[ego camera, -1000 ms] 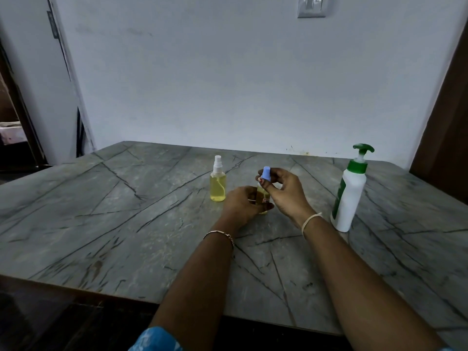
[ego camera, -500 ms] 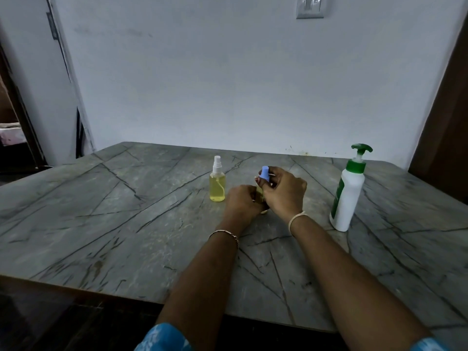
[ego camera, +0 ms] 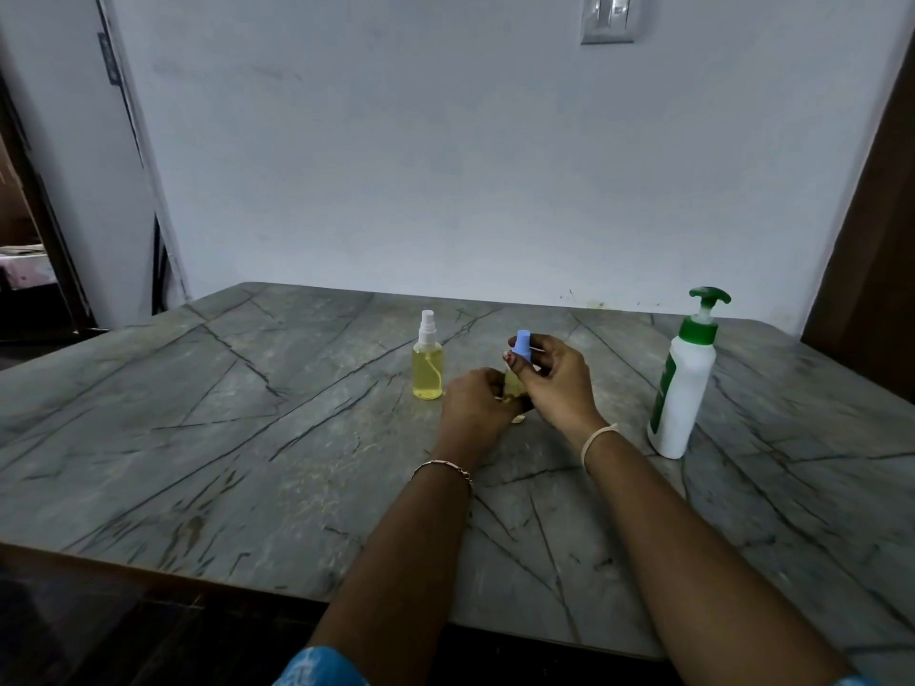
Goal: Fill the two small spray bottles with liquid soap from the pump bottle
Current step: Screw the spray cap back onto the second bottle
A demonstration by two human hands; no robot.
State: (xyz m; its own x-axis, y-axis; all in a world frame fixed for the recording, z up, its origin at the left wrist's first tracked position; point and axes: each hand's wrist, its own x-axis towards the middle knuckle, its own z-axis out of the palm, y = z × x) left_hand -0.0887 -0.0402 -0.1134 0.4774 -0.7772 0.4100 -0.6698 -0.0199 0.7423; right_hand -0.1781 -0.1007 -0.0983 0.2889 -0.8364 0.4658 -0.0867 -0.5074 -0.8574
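**Second spray bottle: cap stage**

Head view: left hand (ego camera: 475, 403) wrapped round small clear yellow-filled spray bottle (ego camera: 512, 386), mid grey veined marble table (ego camera: 247, 413). Right hand (ego camera: 559, 383) pinching its blue plastic cap (ego camera: 523, 344). White-capped twin bottle (ego camera: 428, 373) just beside, full. White green-topped pump bottle (ego camera: 683, 388) well apart, rightward. Judged: cap being seated; next, firm twist, steady base.
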